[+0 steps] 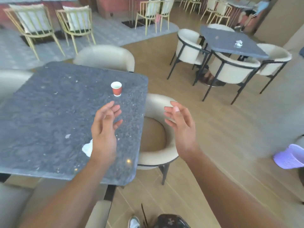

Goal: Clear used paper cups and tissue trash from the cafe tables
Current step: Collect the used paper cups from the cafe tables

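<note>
A small red paper cup [116, 89] stands upright on the dark stone table [49, 112], near its right side. A crumpled white tissue [87, 148] lies closer to me, partly hidden by my left wrist. My left hand [105, 127] hovers over the table a little short of the cup, fingers relaxed and holding nothing. My right hand [180, 124] hangs in the air over the cream chair [158, 155] beside the table, also relaxed and holding nothing. A second crumpled tissue [238, 43] lies on the far table [222, 40] at the upper right.
Cream tub chairs with black frames surround both tables. A purple mesh basket [291, 157] sits at the right edge on the wooden floor. Slatted yellow chairs stand on a grey rug at the back. A small tissue scrap [67, 136] lies on the near table.
</note>
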